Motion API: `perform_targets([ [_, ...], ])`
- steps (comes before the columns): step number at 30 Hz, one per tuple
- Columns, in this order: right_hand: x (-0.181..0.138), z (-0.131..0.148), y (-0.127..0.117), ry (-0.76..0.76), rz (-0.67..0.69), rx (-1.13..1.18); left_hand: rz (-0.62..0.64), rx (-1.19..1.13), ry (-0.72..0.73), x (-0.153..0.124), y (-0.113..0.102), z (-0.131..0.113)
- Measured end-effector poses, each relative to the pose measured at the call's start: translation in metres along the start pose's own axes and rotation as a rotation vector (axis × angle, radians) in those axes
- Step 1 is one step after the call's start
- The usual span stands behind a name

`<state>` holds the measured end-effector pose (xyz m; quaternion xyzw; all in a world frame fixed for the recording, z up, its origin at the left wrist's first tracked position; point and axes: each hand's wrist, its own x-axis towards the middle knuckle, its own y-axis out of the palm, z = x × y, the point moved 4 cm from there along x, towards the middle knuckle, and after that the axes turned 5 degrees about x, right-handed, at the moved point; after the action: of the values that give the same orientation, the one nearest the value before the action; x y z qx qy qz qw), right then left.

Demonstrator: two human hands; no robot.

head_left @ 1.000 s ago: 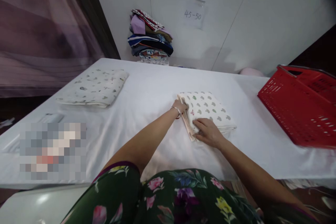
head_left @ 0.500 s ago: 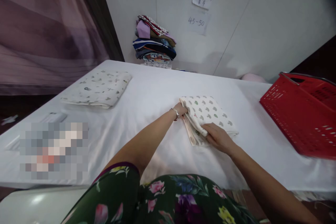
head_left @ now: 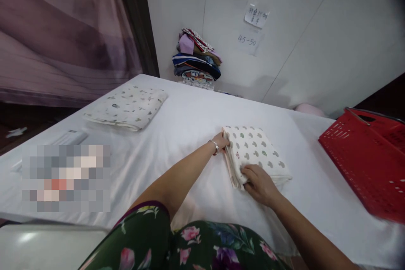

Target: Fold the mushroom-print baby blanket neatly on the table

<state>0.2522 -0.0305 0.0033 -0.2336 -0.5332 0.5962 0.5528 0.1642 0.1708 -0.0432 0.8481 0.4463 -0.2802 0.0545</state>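
Note:
A folded white cloth [head_left: 255, 147] printed with grey mushroom-like shapes and a few green and red marks lies on the white-covered table [head_left: 186, 112] in front of me. My left hand [head_left: 220, 141], with a bracelet at the wrist, grips the cloth's far left edge, its fingertips partly hidden by the fabric. At the near left corner my right hand [head_left: 257, 182] pinches the upper layers, thumb below and fingers on top. Another folded white cloth [head_left: 129, 107] with small dark prints rests at the table's left side, apart from both hands.
A red plastic basket [head_left: 363, 162] stands at the table's right. Folded fabrics are piled in a stack [head_left: 198, 59] by the wall beyond the far edge. A pixelated patch covers the near left of the table. A pink curtain [head_left: 63, 38] hangs at the left.
The upper layer at the near left corner, lifted before, now lies flatter over the layers beneath. Both hands keep hold of the cloth's left side. The whole view has shifted slightly.

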Motion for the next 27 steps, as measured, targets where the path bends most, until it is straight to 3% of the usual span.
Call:
perform_targets([
  [2, 0.002, -0.003, -0.003, 0.091, -0.012, 0.085, 0.028, -0.050, 0.016, -0.002, 0.000, 0.003],
  [5, 0.003, -0.012, -0.009, 0.350, -0.065, 0.310, 0.048, -0.117, 0.026, -0.007, -0.001, 0.008],
  [9, -0.004, -0.029, -0.009, 0.717, -0.263, 0.629, 0.009, -0.140, 0.055, -0.015, -0.003, 0.020],
  [14, -0.015, -0.049, -0.005, 0.905, -0.468, 0.940, -0.108, -0.032, 0.170, -0.024, -0.001, 0.027],
  [17, -0.015, -0.050, -0.017, 0.843, -0.497, 0.778, -0.168, 0.054, 0.248, -0.027, -0.001, 0.024],
  [20, -0.007, -0.035, -0.021, 0.604, -0.277, 0.448, -0.196, 0.199, 0.294, -0.028, 0.000, 0.020],
  [23, 0.001, -0.014, -0.011, 0.291, -0.036, 0.158, -0.217, 0.304, 0.282, -0.027, -0.001, 0.018],
  [27, 0.006, -0.003, 0.003, 0.154, 0.018, -0.125, -0.207, 0.368, 0.274, -0.030, 0.000, 0.014],
])
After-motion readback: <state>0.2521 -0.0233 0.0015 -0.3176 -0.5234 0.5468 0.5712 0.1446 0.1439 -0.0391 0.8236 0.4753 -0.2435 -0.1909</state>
